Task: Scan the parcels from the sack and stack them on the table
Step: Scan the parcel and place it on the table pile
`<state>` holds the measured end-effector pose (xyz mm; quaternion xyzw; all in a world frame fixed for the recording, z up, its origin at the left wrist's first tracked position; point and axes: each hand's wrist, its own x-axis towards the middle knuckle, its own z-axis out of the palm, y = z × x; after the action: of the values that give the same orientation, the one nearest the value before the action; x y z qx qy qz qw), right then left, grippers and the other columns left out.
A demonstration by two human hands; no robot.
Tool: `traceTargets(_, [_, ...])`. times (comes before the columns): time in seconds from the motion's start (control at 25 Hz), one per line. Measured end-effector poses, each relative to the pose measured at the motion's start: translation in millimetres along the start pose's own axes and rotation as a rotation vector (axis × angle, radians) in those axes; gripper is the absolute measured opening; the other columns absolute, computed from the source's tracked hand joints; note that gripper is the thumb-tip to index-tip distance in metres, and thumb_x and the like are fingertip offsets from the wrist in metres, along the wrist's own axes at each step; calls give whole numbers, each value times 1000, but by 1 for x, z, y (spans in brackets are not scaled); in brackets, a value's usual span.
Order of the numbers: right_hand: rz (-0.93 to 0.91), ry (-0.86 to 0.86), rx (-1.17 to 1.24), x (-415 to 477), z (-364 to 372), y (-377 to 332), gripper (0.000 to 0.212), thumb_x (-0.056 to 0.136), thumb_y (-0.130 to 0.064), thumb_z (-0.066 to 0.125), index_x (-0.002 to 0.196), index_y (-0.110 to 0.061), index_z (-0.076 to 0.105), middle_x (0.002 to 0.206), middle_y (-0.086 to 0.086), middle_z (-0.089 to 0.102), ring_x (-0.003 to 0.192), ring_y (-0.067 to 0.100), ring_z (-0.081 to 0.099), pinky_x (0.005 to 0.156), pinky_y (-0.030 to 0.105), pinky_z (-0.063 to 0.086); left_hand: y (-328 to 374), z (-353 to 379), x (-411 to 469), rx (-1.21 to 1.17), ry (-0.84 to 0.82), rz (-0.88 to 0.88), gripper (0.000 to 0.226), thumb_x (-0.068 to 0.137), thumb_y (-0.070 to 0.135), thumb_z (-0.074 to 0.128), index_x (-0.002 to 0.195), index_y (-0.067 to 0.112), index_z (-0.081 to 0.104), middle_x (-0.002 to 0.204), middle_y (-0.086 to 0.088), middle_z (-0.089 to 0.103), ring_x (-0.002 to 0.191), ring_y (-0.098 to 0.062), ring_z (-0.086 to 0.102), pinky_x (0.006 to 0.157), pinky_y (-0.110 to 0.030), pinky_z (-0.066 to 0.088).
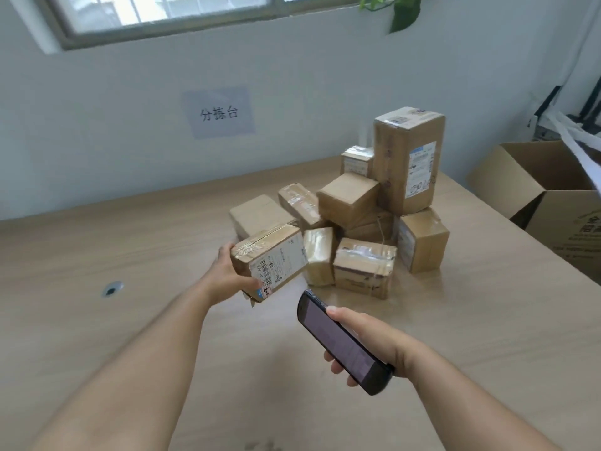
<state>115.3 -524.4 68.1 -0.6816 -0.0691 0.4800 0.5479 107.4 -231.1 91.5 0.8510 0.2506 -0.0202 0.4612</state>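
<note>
Parcels (pixel 374 216) heaped on apparently wooden table (pixel 130 255); paper sign (pixel 218 112) on wall (pixel 325 92).

The left half of the table (pixel 130 242) is open wood — only a flush grommet (pixel 112 289) marks it. The pile (pixel 357 222) fills the right middle, its tall box (pixel 408 157) standing highest at the back right. A strip of wood runs between pile and wall (pixel 292 92), another between pile and the carton (pixel 553 206) beyond the right edge. The parcel (pixel 270 258) in the left hand (pixel 227 271) hangs just beside the pile's near-left corner; the scanner (pixel 338 340) in the right hand (pixel 367 343) hovers before the pile's front.
</note>
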Motion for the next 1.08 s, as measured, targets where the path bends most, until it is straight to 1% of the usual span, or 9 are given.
traceTargets(0.2, [27,-90,-85,9,112,11,56,89,-58,49,118,-11,60,92,12,67,79,26,66,64,38,55,-93,-63,-66,-159,160,-95,114,46,38,69,144,34,12,135,-6,43,120,-21,50,98,-41,50])
traceTargets(0.28, [51,-129,-117,12,156,18,61,82,-61,50,118,-12,60,92,12,67,79,26,66,65,38,55,-130,-85,-98,-61,232,-118,102,60,32,71,143,25,13,131,-1,33,119,-17,40,102,-33,40])
traceTargets(0.36, [70,-154,-145,16,192,24,59,85,-60,50,118,-12,60,92,12,68,79,26,67,66,39,55,-174,-96,-124,83,282,-164,90,72,23,72,141,18,14,121,-1,23,111,-19,36,95,-28,35])
traceTargets(0.56, [93,-183,-147,26,262,33,48,97,-54,46,118,-13,60,94,13,68,78,26,67,67,39,54,-262,-114,-167,209,267,-274,90,71,21,77,137,19,16,125,-6,24,99,-19,42,82,-26,39])
traceTargets(0.68, [118,-211,-149,34,289,39,51,94,-56,47,118,-12,59,93,12,68,77,25,67,65,38,54,-287,-123,-177,241,223,-278,95,63,25,84,134,18,21,124,-5,26,110,-21,45,93,-28,41])
traceTargets(0.84, [158,-250,-190,37,300,44,48,100,-53,43,118,-12,59,91,12,68,76,24,66,66,39,54,-296,-140,-178,265,141,-249,107,64,38,85,145,17,19,142,-7,24,135,-20,30,109,-31,29])
traceTargets(0.92, [177,-257,-221,36,299,44,46,100,-52,43,118,-12,59,90,11,68,76,24,67,67,39,54,-290,-146,-173,309,123,-220,86,68,38,82,137,19,34,139,-5,32,131,-21,36,105,-32,34])
traceTargets(1.0, [186,-271,-247,34,296,42,46,101,-52,42,117,-12,59,90,11,68,75,23,66,66,38,54,-283,-151,-169,315,140,-249,58,66,33,82,112,21,47,128,-7,41,113,-21,49,90,-30,42])
traceTargets(1.08, [186,-284,-258,32,291,41,47,100,-53,43,117,-12,59,91,11,67,76,23,66,66,38,54,-275,-154,-166,243,176,-300,55,63,27,83,106,18,51,123,-9,44,105,-24,53,80,-30,44])
